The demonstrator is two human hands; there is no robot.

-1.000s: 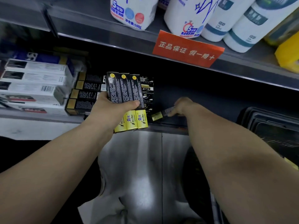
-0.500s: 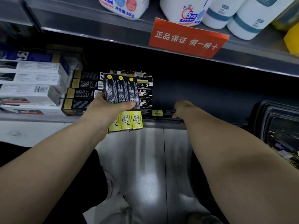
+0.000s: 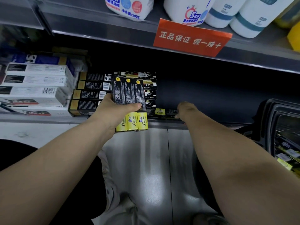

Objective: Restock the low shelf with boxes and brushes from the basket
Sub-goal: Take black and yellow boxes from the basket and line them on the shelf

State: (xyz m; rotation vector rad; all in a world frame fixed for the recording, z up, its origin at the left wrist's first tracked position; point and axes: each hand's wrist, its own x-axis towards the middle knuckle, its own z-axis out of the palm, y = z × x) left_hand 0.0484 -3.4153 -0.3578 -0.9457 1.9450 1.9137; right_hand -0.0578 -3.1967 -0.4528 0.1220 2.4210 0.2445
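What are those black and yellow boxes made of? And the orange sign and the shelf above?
The black-and-yellow boxes in the left hand look like printed cardboard: sharp folded edges, slight sheen. The orange sign seems card or plastic, matte; I cannot tell which. The upper shelf looks like grey painted metal, its edge catching light.

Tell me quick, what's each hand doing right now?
Left hand: grips three black-and-yellow boxes.
Right hand: at a lone box on the low shelf; grip cannot be told.

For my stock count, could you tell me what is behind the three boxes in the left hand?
A stack of black boxes on the low shelf; the three boxes cover its left part.
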